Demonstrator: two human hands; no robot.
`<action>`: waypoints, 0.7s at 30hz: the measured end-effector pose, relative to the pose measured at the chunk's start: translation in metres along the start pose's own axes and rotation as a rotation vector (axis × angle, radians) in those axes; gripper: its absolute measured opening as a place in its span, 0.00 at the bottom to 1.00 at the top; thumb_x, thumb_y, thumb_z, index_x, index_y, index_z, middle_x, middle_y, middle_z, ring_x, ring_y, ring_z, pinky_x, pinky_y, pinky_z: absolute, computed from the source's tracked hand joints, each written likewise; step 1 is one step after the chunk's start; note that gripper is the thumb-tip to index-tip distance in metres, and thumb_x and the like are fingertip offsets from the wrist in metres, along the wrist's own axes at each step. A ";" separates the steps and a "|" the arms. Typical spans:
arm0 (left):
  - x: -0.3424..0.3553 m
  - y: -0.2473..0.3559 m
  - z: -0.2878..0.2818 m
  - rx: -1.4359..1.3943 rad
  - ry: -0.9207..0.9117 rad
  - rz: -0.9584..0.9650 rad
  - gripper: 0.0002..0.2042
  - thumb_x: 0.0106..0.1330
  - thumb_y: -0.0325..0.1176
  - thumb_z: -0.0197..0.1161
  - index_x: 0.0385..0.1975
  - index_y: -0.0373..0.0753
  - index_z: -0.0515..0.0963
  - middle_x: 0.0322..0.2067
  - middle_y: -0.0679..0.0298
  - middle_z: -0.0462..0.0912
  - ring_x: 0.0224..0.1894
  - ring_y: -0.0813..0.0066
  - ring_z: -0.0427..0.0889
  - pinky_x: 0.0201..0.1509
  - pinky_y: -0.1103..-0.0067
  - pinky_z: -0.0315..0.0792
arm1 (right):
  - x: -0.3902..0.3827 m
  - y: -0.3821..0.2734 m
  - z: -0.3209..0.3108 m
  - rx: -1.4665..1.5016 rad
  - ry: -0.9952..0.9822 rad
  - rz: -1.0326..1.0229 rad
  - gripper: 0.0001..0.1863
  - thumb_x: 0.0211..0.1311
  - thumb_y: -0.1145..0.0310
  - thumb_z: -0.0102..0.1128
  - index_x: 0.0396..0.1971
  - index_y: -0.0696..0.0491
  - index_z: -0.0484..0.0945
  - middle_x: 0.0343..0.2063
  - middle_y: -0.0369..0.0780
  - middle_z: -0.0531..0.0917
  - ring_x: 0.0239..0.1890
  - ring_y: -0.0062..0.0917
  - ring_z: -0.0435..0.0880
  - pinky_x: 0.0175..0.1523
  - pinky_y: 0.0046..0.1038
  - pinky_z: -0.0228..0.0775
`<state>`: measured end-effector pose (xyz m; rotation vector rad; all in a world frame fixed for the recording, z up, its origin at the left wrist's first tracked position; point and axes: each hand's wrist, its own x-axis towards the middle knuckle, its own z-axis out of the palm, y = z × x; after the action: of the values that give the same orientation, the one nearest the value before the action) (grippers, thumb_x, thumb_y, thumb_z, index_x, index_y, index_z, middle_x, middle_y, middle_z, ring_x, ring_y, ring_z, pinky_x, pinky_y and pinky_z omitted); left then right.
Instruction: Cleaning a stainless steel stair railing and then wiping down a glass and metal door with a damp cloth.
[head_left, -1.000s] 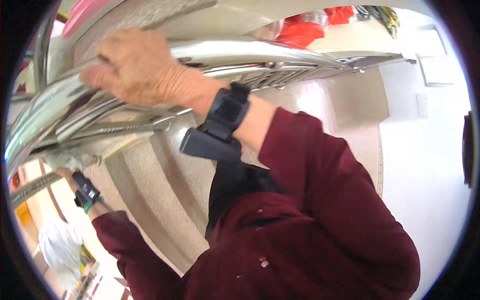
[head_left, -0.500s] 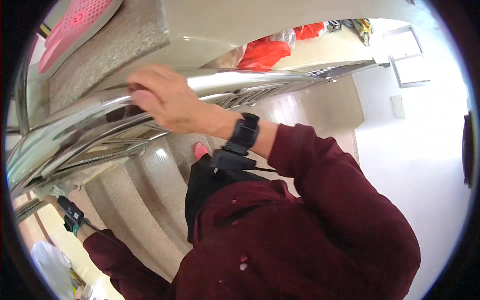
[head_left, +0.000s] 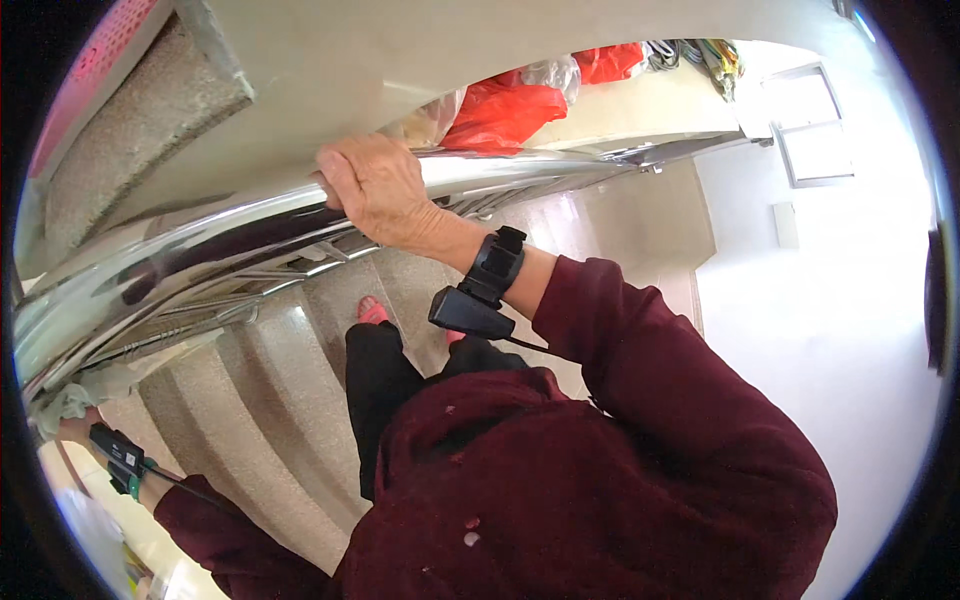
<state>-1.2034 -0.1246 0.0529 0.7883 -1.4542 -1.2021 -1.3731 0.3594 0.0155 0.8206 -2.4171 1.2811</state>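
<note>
My right hand (head_left: 375,195) is wrapped over the upper stainless-steel handrail (head_left: 510,166), upper middle, with a black band and device on its wrist. At the far left edge, my left hand (head_left: 78,428) is beside crumpled, translucent pale material (head_left: 70,400), near the railing; its fingers are too hidden to tell their hold. It also wears a black device. My dark-trousered legs (head_left: 375,390) are over speckled stair treads (head_left: 240,420), a foot in a pink sandal (head_left: 371,310) visible below the railing.
Red and clear plastic bags (head_left: 505,110) lie on a ledge beyond the rail. A pink perforated object (head_left: 95,55) sits on a speckled step edge at upper left. A landing (head_left: 640,225) adjoins a white wall (head_left: 820,330) with a small window (head_left: 808,120).
My right hand has slid rightward along the handrail. My left hand has shifted left and lower in view. My pink-sandalled feet have appeared, and the ledge and wall have shifted in view.
</note>
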 end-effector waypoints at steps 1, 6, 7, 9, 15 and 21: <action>0.000 -0.001 -0.004 0.019 0.000 0.024 0.24 0.60 0.45 0.57 0.52 0.38 0.64 0.49 0.60 0.70 0.49 0.65 0.70 0.51 0.68 0.67 | 0.001 -0.004 0.000 0.015 -0.005 -0.008 0.11 0.56 0.62 0.46 0.22 0.51 0.74 0.22 0.40 0.76 0.28 0.36 0.75 0.34 0.38 0.62; -0.004 -0.022 -0.012 0.216 -0.068 0.264 0.24 0.60 0.44 0.58 0.52 0.38 0.64 0.49 0.60 0.70 0.49 0.64 0.70 0.51 0.68 0.67 | 0.001 0.019 0.006 -0.097 0.075 -0.365 0.13 0.57 0.60 0.46 0.23 0.52 0.75 0.21 0.43 0.76 0.26 0.39 0.74 0.31 0.40 0.62; -0.009 -0.027 -0.015 0.294 -0.083 0.362 0.24 0.60 0.44 0.58 0.52 0.38 0.64 0.49 0.60 0.70 0.49 0.64 0.70 0.51 0.68 0.67 | 0.001 0.018 0.011 -0.046 0.079 -0.364 0.14 0.58 0.59 0.45 0.23 0.53 0.75 0.22 0.44 0.76 0.26 0.40 0.74 0.31 0.40 0.63; -0.029 -0.035 -0.010 0.383 -0.102 0.545 0.25 0.59 0.44 0.58 0.52 0.37 0.63 0.49 0.59 0.70 0.49 0.64 0.70 0.51 0.68 0.67 | -0.003 0.007 0.006 0.052 0.015 -0.286 0.17 0.60 0.56 0.43 0.23 0.54 0.75 0.23 0.45 0.76 0.27 0.41 0.74 0.31 0.40 0.63; -0.195 0.026 0.083 1.097 0.020 0.821 0.44 0.42 0.59 0.65 0.55 0.34 0.60 0.54 0.50 0.61 0.58 0.56 0.60 0.62 0.57 0.48 | -0.005 0.008 -0.005 0.074 -0.061 -0.175 0.23 0.62 0.51 0.40 0.24 0.56 0.74 0.25 0.47 0.76 0.30 0.44 0.75 0.34 0.42 0.64; -0.308 0.028 0.153 1.478 -0.686 0.959 0.41 0.42 0.57 0.61 0.54 0.33 0.65 0.56 0.52 0.64 0.61 0.57 0.57 0.65 0.58 0.39 | -0.003 0.006 -0.007 0.034 -0.125 -0.154 0.25 0.62 0.49 0.40 0.26 0.58 0.73 0.28 0.48 0.77 0.34 0.45 0.74 0.39 0.40 0.64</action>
<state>-1.2727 0.2082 -0.0065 0.3677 -2.8034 0.6077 -1.3743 0.3690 0.0146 1.1038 -2.3781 1.2496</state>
